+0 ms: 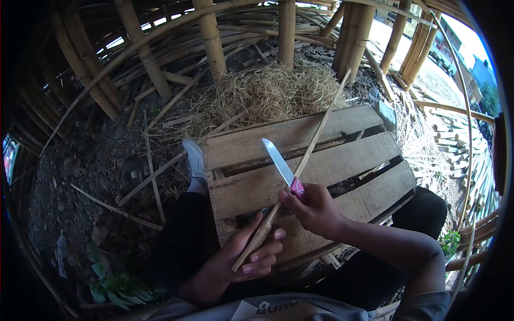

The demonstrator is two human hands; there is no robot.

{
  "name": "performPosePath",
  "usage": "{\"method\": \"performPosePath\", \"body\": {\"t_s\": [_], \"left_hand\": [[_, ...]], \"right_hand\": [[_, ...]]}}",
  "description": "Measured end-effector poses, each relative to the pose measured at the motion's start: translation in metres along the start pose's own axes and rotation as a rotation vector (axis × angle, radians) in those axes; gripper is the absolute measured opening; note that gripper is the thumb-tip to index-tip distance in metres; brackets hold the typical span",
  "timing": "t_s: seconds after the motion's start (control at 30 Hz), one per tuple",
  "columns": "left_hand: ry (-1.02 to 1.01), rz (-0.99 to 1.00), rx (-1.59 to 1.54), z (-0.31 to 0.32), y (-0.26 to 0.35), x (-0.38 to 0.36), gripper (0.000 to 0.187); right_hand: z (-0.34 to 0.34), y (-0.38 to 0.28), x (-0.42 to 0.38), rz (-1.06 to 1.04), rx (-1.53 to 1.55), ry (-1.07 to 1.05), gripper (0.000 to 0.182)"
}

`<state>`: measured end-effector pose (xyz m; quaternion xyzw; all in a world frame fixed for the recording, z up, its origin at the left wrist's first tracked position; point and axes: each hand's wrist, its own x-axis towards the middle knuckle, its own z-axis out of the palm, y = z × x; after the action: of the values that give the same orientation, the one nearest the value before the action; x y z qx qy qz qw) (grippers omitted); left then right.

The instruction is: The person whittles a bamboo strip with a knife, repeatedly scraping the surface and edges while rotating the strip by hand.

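Observation:
A long bamboo strip (316, 137) slants from the lower left up over a slatted wooden table. Its lower end lies in my left hand (251, 254), whose fingers are wrapped round it. My right hand (316, 210) is closed on the pink handle of a knife (279, 163). The shiny blade points up and to the left over the table, with its base against or very near the strip. My right thumb is beside the strip, just above my left hand.
The slatted wooden table (235, 190) stands in front of me. Behind it lies a heap of dry shavings (267, 93) by upright bamboo poles (212, 43). A white shoe (195, 159) is left of the table. Cut bamboo pieces (460, 155) are piled at the right.

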<state>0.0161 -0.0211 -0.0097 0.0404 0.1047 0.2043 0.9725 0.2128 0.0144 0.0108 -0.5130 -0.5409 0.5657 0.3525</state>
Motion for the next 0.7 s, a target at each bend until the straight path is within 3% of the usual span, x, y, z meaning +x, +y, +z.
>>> {"method": "performPosePath", "body": {"t_s": [0.07,0.13,0.23,0.4,0.57,0.67,0.7], "left_hand": [[-0.014,0.021,0.013,0.001,-0.004,-0.001,0.049],[-0.028,0.043,0.026,0.002,-0.005,-0.001,0.050],[-0.036,-0.018,0.037,0.003,-0.005,0.000,0.049],[0.143,0.041,0.113,0.010,-0.012,0.002,0.045],[0.009,0.006,0.033,0.003,-0.006,-0.002,0.041],[-0.003,0.029,-0.007,0.002,-0.003,-0.005,0.040],[0.013,0.051,-0.002,0.002,-0.001,-0.006,0.040]], "right_hand": [[-0.001,0.000,0.002,-0.062,0.036,0.026,0.036],[-0.006,-0.004,0.003,0.057,0.012,0.080,0.034],[-0.006,-0.006,0.004,0.026,0.035,0.143,0.033],[-0.008,-0.007,0.005,0.043,-0.015,0.137,0.033],[-0.024,0.005,0.017,-0.050,-0.086,0.084,0.034],[-0.042,-0.008,0.023,-0.060,-0.300,0.090,0.040],[-0.052,-0.011,0.028,0.068,-0.283,0.149,0.042]]}}
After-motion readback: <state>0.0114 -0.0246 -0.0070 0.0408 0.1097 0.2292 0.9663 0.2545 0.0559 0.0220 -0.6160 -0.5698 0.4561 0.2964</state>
